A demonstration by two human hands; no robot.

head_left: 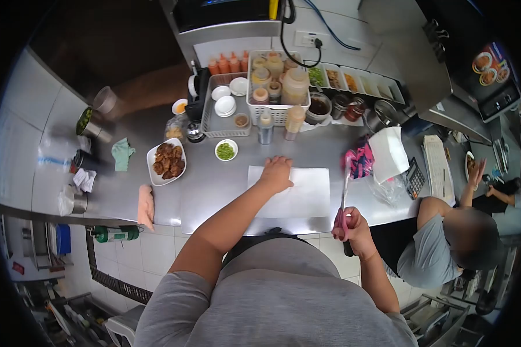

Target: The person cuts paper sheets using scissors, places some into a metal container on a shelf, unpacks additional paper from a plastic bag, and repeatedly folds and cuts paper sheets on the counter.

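Note:
On the steel counter lies a white sheet of paper (298,199). My left hand (277,174) rests flat on its upper left part, fingers stretched out. At the counter's front edge my right hand (358,232) is closed round the pink handles of a pair of scissors (342,215), blades pointing away from me. Beyond the blades sits a pink and navy cloth (362,160). Left of the paper are a small bowl of chopped green onion (226,150) and a white dish of browned meat pieces (168,163).
Behind the paper stand squeeze bottles (265,128), a grey basket of small white dishes (214,124) and a white basket of sauce bottles (283,113). A calculator (415,179) and white towel (389,153) lie at right. Another person (428,254) is close on the right.

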